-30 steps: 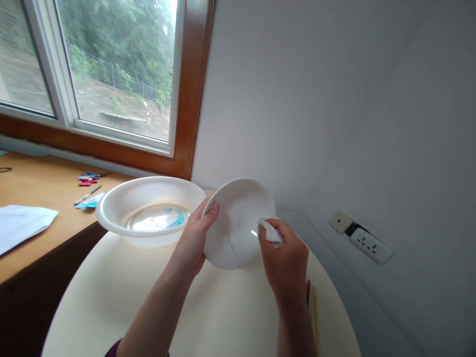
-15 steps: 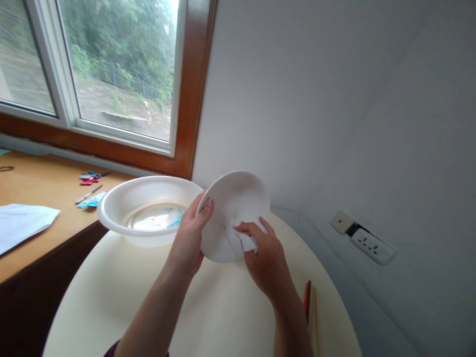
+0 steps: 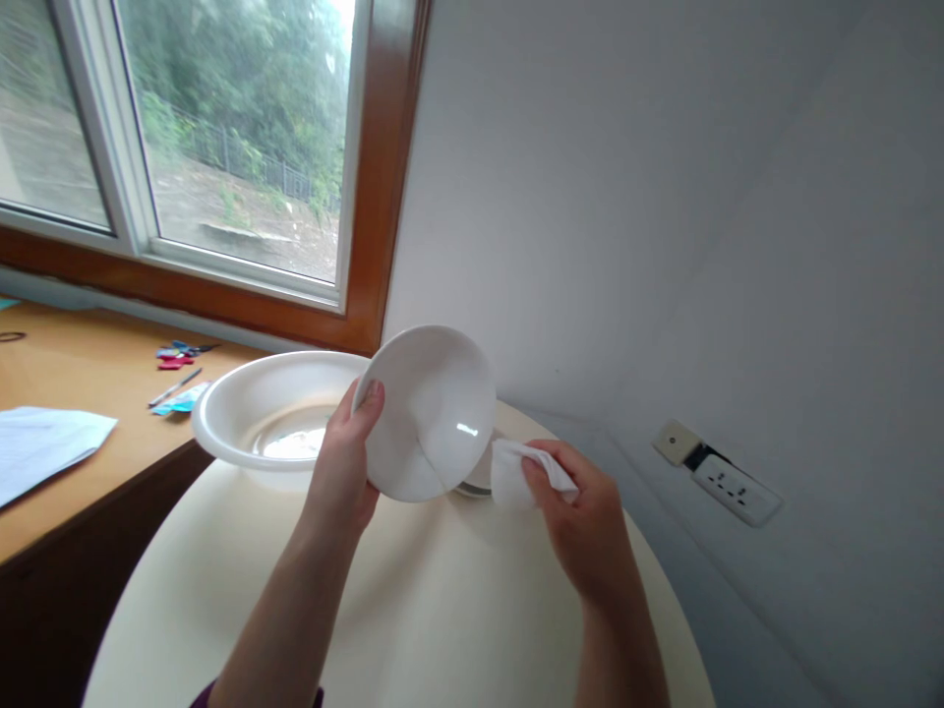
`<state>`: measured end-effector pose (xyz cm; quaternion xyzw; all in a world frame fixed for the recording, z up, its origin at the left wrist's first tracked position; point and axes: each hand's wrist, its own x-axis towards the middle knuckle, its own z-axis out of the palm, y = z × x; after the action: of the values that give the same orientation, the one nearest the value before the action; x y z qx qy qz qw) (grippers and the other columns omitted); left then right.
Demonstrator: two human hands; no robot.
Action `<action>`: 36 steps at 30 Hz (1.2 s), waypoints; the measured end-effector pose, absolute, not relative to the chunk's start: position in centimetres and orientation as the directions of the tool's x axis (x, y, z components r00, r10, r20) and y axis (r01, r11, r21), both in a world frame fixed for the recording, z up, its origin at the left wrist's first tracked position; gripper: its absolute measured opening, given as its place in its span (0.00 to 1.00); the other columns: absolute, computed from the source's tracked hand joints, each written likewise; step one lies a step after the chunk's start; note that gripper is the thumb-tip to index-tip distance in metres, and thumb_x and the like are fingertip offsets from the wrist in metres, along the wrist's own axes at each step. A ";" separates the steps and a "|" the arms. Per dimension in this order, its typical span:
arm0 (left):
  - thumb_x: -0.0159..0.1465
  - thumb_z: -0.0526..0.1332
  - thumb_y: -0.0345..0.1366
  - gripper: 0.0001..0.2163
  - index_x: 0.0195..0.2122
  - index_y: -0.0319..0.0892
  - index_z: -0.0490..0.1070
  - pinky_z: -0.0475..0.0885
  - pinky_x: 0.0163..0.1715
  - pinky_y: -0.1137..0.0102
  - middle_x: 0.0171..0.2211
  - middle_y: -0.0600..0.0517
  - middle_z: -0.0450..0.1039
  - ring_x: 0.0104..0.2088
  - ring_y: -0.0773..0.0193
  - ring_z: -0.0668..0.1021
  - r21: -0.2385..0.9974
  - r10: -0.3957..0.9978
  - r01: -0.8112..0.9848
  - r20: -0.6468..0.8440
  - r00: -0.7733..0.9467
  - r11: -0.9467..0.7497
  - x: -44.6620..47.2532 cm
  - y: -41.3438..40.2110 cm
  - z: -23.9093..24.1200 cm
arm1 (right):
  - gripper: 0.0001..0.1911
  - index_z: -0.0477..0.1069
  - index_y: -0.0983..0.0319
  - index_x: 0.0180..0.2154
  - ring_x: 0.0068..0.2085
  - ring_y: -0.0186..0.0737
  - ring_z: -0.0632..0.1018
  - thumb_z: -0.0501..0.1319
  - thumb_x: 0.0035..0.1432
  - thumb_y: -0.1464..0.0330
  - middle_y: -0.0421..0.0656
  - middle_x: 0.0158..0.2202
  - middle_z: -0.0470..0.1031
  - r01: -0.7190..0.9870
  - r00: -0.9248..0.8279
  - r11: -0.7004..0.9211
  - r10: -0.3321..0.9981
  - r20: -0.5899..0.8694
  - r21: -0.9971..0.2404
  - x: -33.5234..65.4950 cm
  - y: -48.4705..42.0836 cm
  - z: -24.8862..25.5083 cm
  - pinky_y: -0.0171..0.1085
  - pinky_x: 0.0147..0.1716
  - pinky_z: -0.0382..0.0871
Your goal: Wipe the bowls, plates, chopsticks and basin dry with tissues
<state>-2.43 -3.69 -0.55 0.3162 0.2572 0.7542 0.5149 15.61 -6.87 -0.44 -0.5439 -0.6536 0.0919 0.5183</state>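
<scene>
My left hand [image 3: 340,460] grips the rim of a small white bowl [image 3: 432,413], held tilted above the round cream table [image 3: 413,610] with its inside facing me. Just to the right of the bowl, my right hand [image 3: 586,521] is closed on a crumpled white tissue [image 3: 508,472], which hangs clear of the bowl. Behind the bowl stands a large white basin [image 3: 251,403] with water and a blue-green smear at its bottom. A further dish [image 3: 476,482] shows only as a sliver under the bowl.
A wooden desk [image 3: 81,393] runs under the window at left, with white paper [image 3: 44,442], a pen [image 3: 173,386] and small coloured items [image 3: 177,352] on it. A wall socket [image 3: 734,487] sits low on the right wall.
My right hand has drawn the tissue out of the bowl and off to the right. My left hand has shifted the bowl left and turned its inside toward me.
</scene>
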 end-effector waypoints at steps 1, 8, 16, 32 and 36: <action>0.50 0.65 0.44 0.20 0.42 0.41 0.72 0.71 0.39 0.65 0.36 0.49 0.76 0.39 0.54 0.76 0.715 0.942 -0.616 0.208 -0.265 -0.331 -2.3 -3.7 -0.6 | 0.10 0.71 0.63 0.29 0.25 0.36 0.71 0.56 0.51 0.64 0.41 0.24 0.72 0.631 0.196 0.389 0.757 0.623 -0.671 15.4 -6.5 -0.7 0.32 0.23 0.64; 0.51 0.64 0.42 0.19 0.42 0.40 0.70 0.71 0.37 0.66 0.36 0.49 0.75 0.37 0.55 0.76 0.718 0.968 -0.649 0.176 -0.178 -0.250 -1.4 -3.9 -0.8 | 0.11 0.72 0.64 0.31 0.34 0.41 0.74 0.52 0.47 0.76 0.46 0.31 0.75 0.707 0.105 0.537 0.563 0.820 -0.460 11.8 -4.9 -3.2 0.38 0.36 0.67; 0.52 0.64 0.41 0.18 0.42 0.41 0.67 0.71 0.36 0.68 0.32 0.51 0.73 0.36 0.58 0.76 0.755 0.978 -0.623 0.186 -0.096 -0.205 -0.9 -3.8 -1.0 | 0.16 0.74 0.62 0.38 0.36 0.41 0.76 0.51 0.51 0.76 0.43 0.35 0.78 0.582 -0.126 0.498 0.836 0.534 -0.643 8.9 -6.5 -2.7 0.38 0.38 0.69; 0.57 0.60 0.45 0.19 0.48 0.44 0.69 0.67 0.47 0.70 0.39 0.51 0.76 0.46 0.59 0.74 0.732 0.969 -0.681 0.169 0.179 -0.002 -0.2 -3.7 -1.5 | 0.29 0.37 0.61 0.62 0.64 0.41 0.41 0.43 0.61 0.74 0.44 0.65 0.41 0.653 -0.411 0.681 0.686 0.600 -0.332 9.4 -5.8 -3.7 0.51 0.61 0.40; 0.59 0.58 0.43 0.16 0.47 0.44 0.70 0.63 0.52 0.68 0.44 0.50 0.74 0.50 0.58 0.71 0.759 0.933 -0.650 0.210 0.293 0.033 0.4 -4.0 -1.3 | 0.30 0.33 0.64 0.62 0.64 0.46 0.39 0.43 0.61 0.72 0.48 0.65 0.39 0.748 -0.329 0.618 0.663 0.673 -0.243 9.6 -5.2 -4.2 0.56 0.60 0.42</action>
<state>0.40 -4.03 -1.31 0.4011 0.1764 0.5679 0.6968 9.60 -5.25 -4.16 -0.4337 -0.8132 -0.0554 0.3842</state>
